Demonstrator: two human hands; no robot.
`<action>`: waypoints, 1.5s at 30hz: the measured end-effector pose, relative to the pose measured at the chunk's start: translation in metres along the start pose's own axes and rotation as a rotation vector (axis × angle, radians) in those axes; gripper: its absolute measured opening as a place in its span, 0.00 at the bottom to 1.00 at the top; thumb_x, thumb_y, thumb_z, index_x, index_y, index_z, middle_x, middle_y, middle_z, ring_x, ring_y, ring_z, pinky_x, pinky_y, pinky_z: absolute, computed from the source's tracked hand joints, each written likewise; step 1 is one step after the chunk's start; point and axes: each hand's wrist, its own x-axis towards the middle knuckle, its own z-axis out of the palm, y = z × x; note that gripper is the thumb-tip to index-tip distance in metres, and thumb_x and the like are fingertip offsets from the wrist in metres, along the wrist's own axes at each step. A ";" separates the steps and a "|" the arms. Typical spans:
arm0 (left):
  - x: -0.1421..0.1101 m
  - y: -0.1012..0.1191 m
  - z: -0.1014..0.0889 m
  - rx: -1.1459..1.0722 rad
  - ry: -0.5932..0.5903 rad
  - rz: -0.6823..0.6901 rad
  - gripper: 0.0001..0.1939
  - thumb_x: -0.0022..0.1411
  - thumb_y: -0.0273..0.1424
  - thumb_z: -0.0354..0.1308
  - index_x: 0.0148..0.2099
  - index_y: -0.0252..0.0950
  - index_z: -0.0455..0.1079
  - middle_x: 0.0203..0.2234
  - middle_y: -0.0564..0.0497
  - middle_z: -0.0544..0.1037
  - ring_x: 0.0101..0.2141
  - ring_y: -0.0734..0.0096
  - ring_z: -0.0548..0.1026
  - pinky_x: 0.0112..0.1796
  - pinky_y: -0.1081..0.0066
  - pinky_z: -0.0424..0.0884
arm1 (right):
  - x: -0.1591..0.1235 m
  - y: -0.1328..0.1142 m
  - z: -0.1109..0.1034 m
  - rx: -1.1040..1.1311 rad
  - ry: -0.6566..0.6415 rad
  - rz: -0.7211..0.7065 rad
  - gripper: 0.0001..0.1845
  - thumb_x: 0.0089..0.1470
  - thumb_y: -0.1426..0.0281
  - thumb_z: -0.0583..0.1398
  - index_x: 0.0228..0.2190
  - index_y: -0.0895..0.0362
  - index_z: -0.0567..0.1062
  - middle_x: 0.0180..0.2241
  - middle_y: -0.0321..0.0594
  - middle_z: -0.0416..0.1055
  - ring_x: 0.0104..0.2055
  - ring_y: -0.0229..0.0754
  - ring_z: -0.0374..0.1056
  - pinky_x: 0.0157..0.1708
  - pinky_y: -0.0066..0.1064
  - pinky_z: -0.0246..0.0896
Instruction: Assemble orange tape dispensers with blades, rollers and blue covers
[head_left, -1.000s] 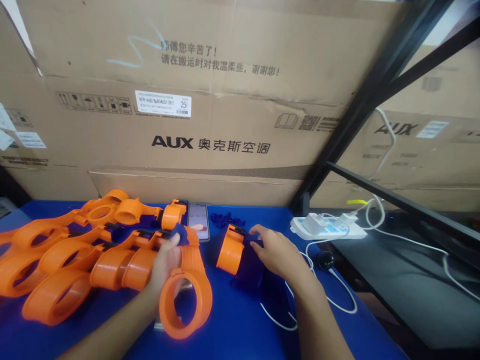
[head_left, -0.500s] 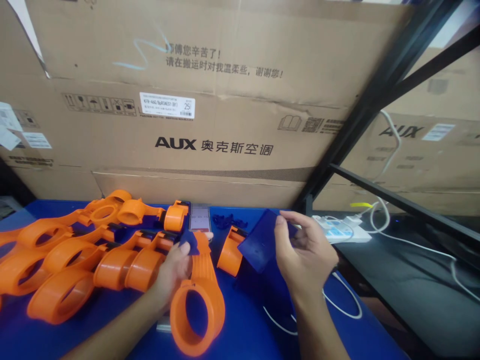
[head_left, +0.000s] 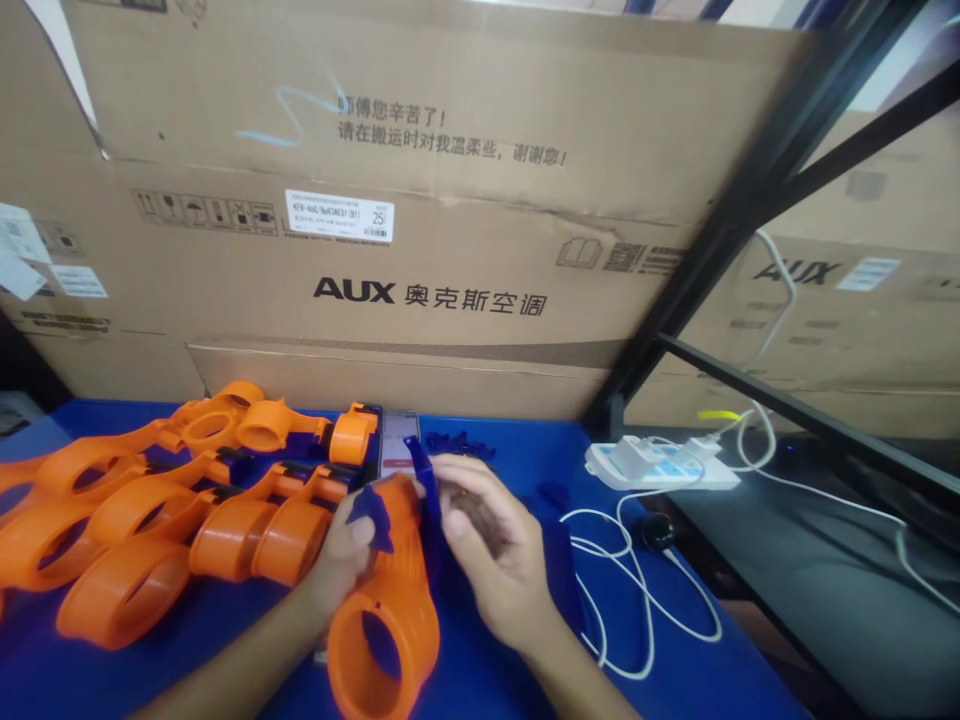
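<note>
My left hand [head_left: 346,548] is closed around the upper end of an orange tape dispenser [head_left: 415,590], whose open ring hangs toward me. A small dark-blue plastic piece [head_left: 373,515] shows at that end, beside my left thumb. In my right hand [head_left: 499,560] a flat blue plastic plate [head_left: 427,490] is pinched, seen nearly edge-on against the right side of the dispenser's head. The right fingertips are partly hidden behind the plate. Whether plate and dispenser are joined cannot be made out.
Several orange dispensers [head_left: 232,535] lie on the blue tabletop [head_left: 247,650] at left. A phone [head_left: 400,432] and small blue parts [head_left: 457,443] lie behind my hands. Right are a power strip [head_left: 675,470], white cables [head_left: 637,600] and a black shelf frame [head_left: 697,230]. Cartons [head_left: 450,210] stand behind.
My right hand has moved left with the blue plate, bringing it against the dispenser and turning it edge-on. The left hand has shifted slightly left and tilted the dispenser.
</note>
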 end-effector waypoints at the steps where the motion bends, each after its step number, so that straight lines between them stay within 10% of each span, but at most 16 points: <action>1: 0.000 0.001 0.003 -0.004 0.000 0.021 0.29 0.46 0.40 0.74 0.52 0.41 0.78 0.45 0.41 0.83 0.53 0.37 0.77 0.49 0.47 0.75 | 0.001 0.000 0.002 -0.059 -0.028 -0.013 0.17 0.65 0.63 0.61 0.55 0.49 0.76 0.52 0.46 0.76 0.46 0.48 0.76 0.46 0.42 0.75; 8: 0.001 0.002 0.004 -0.028 0.010 0.067 0.32 0.56 0.43 0.69 0.62 0.43 0.71 0.50 0.42 0.82 0.53 0.40 0.78 0.50 0.49 0.75 | 0.002 0.003 0.011 -0.188 -0.171 0.029 0.24 0.67 0.66 0.59 0.63 0.42 0.70 0.68 0.43 0.62 0.69 0.54 0.60 0.68 0.57 0.54; 25: 0.021 0.007 0.004 0.063 0.159 0.284 0.16 0.59 0.32 0.71 0.49 0.41 0.74 0.47 0.48 0.81 0.49 0.59 0.78 0.48 0.61 0.73 | 0.033 0.019 -0.034 -0.063 -0.209 0.035 0.21 0.62 0.65 0.64 0.56 0.50 0.74 0.55 0.45 0.76 0.57 0.51 0.73 0.58 0.46 0.70; 45: 0.017 0.008 0.008 0.050 0.123 0.310 0.33 0.57 0.29 0.72 0.63 0.50 0.68 0.57 0.48 0.77 0.59 0.54 0.73 0.60 0.50 0.67 | 0.028 0.020 -0.028 -0.061 -0.186 0.111 0.25 0.62 0.63 0.65 0.59 0.50 0.72 0.56 0.45 0.76 0.57 0.52 0.74 0.57 0.46 0.71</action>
